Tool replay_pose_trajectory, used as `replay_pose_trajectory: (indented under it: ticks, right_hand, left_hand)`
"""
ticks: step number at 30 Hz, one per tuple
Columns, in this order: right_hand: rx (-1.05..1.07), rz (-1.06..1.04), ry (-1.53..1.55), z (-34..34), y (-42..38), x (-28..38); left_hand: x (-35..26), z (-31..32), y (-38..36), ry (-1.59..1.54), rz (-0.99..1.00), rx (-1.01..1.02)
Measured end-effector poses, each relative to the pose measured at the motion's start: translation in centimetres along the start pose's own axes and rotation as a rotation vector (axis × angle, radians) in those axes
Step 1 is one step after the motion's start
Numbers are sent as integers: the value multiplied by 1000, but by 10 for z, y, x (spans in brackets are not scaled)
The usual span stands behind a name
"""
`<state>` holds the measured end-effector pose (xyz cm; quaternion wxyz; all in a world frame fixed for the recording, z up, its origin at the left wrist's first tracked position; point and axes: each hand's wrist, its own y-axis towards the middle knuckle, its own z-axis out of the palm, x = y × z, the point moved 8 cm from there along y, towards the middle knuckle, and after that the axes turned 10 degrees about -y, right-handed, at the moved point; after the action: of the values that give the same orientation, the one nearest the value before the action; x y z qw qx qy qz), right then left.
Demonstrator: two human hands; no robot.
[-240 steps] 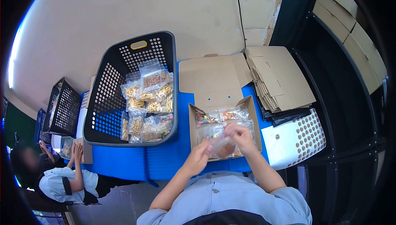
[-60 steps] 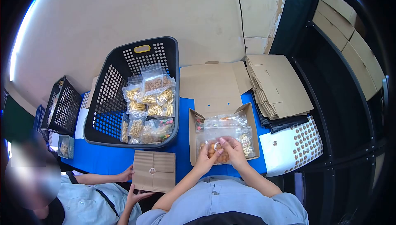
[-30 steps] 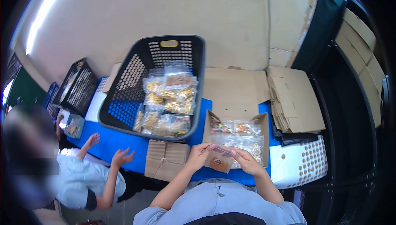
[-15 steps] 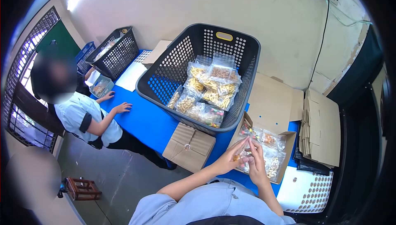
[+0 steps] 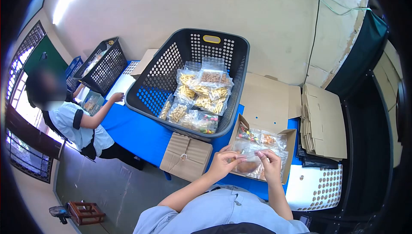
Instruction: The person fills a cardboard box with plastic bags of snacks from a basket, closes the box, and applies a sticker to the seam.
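Observation:
My left hand (image 5: 223,163) and my right hand (image 5: 271,163) each pinch the upper edge of a clear plastic bag (image 5: 248,157). Something brownish shows below that edge; I cannot make out what it is. The bag is over an open cardboard box (image 5: 290,141). Inside the box lie several clear packets, among them one with colourful candies (image 5: 248,135) and one with orange-brown pieces (image 5: 270,139). My hands and the bag hide part of the box.
A large dark basket (image 5: 151,69) holds several snack packets (image 5: 212,92). A closed carton (image 5: 185,159) stands left of my box. Flattened cardboard (image 5: 324,120) and a sticker sheet (image 5: 296,193) are at the right. A co-worker (image 5: 88,122) stands at the left by another basket (image 5: 105,73).
My hands have moved apart, and the bag now stretches between them. The view has shifted. The co-worker's arm has moved toward the white paper on the table.

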<state>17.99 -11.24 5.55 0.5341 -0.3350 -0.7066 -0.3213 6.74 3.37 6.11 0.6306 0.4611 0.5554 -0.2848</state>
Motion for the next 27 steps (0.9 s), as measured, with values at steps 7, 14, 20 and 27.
replay_pose_trajectory:
  ticks: [7,14,20,27]
  right_hand:
    - [20,33,109,1,-5,-1]
    - [-79,-71,28,-6,-6,8]
    - [-24,-309,-471,21,-13,47]
    - [-83,-143,-66,9,0,26]
  left_hand:
    - [-3,-7,5,-48,-38,-49]
    - [3,5,5,-229,-98,93]
    - [10,44,-7,-422,-177,134]
    - [-3,22,-3,-69,136,49]
